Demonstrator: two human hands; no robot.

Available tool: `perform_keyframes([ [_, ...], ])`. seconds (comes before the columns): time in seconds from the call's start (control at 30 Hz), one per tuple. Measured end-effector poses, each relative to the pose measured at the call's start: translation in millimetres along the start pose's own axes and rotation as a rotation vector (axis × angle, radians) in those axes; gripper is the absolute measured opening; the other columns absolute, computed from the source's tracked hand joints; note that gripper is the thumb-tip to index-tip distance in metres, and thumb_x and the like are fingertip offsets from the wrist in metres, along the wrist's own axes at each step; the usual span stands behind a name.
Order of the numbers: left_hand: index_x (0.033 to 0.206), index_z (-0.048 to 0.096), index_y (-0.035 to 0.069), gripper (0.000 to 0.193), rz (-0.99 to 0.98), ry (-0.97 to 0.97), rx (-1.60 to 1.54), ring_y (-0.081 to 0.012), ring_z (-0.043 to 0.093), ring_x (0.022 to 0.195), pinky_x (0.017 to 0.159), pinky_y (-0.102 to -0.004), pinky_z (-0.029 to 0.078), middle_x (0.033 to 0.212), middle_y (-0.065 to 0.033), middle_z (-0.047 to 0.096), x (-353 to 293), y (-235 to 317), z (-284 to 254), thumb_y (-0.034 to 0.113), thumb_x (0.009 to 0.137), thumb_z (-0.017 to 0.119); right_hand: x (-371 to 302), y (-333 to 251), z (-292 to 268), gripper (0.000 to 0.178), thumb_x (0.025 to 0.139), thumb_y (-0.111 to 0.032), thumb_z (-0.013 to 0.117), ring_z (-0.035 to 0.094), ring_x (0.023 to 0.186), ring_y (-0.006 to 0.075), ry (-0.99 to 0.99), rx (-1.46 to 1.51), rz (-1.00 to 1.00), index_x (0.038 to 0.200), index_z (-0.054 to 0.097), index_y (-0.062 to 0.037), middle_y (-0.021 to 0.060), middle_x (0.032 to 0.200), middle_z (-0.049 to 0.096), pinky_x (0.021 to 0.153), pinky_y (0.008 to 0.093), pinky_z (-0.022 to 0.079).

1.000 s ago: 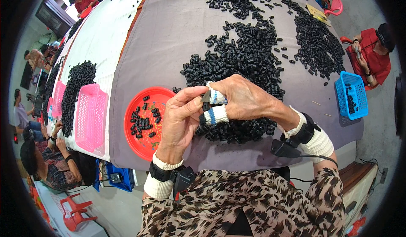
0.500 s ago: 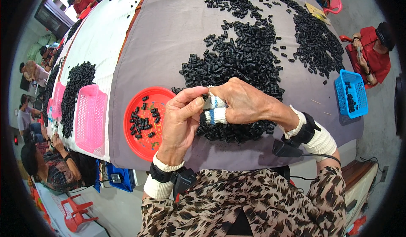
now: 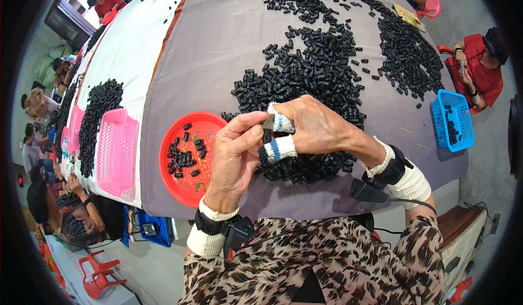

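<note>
My left hand [image 3: 237, 144] pinches a small black cylindrical part [image 3: 266, 136] between thumb and fingertips. My right hand [image 3: 318, 125] is closed against it from the other side, with white knitted covers on the thumb and a finger, one striped blue. At its fingertips shows a small flat grey pointed piece [image 3: 268, 122], perhaps a blade, touching or nearly touching the black part. Under and beyond both hands spreads a big heap of black parts [image 3: 305, 81]. Left of my left hand lies a round red tray [image 3: 170, 181] with several black parts in it.
Pink baskets [image 3: 116, 152] stand at the left on a white cloth beside another black heap [image 3: 98, 120]. A blue basket [image 3: 453, 121] holds some parts at the right edge. Co-workers sit around the table. A cable runs from my right wrist strap [image 3: 395, 169].
My right hand has tipped upward, its thumb and covered finger spreading apart. The grey piece and black part between the hands now show. My left hand stays nearly in place.
</note>
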State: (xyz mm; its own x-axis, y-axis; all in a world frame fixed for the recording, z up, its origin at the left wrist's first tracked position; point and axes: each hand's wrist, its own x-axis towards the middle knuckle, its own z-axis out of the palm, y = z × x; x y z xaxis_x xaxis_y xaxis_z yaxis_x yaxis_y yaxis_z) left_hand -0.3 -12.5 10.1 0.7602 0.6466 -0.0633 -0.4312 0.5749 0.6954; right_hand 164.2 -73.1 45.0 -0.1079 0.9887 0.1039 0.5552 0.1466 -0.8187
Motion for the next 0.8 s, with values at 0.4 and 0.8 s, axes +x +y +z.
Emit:
perform_keyframes([
  [0.4,0.102,0.059,-0.003,0.020,0.003,0.020,0.015,-0.0127,0.059,0.084,0.076,-0.0244,0.048,0.095,-0.0077,0.062,0.3,-0.2,-2.0,0.000,0.082,0.058,-1.5,8.6,7.0,0.030,0.068,-0.023,0.068,0.059,0.056,0.0298,-0.011,-0.056,-0.028,0.070,0.054,0.0031,0.0180,0.062,0.058,0.054,0.0368,0.044],
  [0.8,0.104,0.058,-0.003,0.021,-0.009,0.022,0.012,-0.0138,0.059,0.084,0.078,-0.0258,0.048,0.096,-0.0088,0.062,-0.9,0.9,0.2,0.001,0.083,0.058,-0.5,1.9,0.6,0.039,0.064,-0.030,0.074,0.059,0.055,0.0275,0.027,-0.030,-0.013,0.070,0.054,0.0027,0.0160,0.061,0.058,0.053,0.0357,0.044],
])
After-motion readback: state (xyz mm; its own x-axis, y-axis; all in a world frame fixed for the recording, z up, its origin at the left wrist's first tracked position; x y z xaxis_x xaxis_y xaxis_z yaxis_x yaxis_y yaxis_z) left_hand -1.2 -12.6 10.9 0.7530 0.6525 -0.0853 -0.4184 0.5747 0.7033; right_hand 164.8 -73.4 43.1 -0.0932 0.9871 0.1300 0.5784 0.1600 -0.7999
